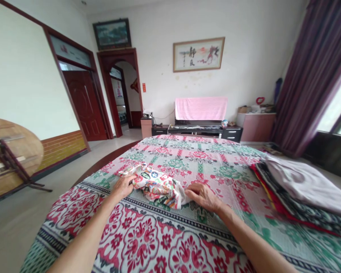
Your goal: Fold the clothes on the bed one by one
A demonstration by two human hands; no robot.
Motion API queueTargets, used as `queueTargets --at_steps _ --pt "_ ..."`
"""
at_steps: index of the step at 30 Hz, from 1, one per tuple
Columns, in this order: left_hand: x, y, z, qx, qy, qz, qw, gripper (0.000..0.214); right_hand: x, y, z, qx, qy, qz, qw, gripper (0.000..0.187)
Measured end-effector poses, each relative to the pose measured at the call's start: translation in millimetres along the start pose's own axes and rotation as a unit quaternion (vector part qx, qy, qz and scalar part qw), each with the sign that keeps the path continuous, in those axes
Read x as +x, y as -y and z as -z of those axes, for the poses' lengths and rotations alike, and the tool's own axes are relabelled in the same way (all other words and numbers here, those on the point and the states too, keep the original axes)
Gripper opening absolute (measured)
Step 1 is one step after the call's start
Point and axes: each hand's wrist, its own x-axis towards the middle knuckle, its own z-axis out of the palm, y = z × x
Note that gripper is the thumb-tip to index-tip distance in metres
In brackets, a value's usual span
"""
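Observation:
A crumpled white garment (156, 181) with a colourful print lies on the flower-patterned cloth (142, 237) in front of me. Its exact kind does not show because it is bunched up. My left hand (124, 186) grips its left side, fingers curled into the fabric. At the opposite end, my right hand (200, 194) pinches a plain pale part of the same garment between bent fingers. Both forearms reach in from the bottom of the view.
To the right is a stack of folded clothes (307, 189), pale on top, with dark patterned and red ones below. A folded round table (14, 146) leans at the left. A low black cabinet (233, 134) stands beyond the patterned cloth.

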Motion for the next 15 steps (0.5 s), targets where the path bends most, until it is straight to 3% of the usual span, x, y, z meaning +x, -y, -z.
queueTargets --at_steps 4,8,11,15 --pt "6 -2 4.3 -0.071 -0.054 0.066 0.994 0.032 5 0 -12 -0.042 -0.007 0.013 0.999 0.031" --pt "14 -15 21.5 -0.235 -0.117 0.132 0.956 0.034 13 -9 -13 0.048 -0.121 -0.096 0.987 0.034" --pt "16 -26 31.7 -0.379 -0.147 0.142 0.902 0.040 18 -12 -2 0.224 -0.206 -0.150 0.941 0.040" --pt "14 -44 45.2 -0.444 -0.189 0.128 0.866 0.043 16 -7 20 0.370 -0.235 -0.184 0.880 0.044"
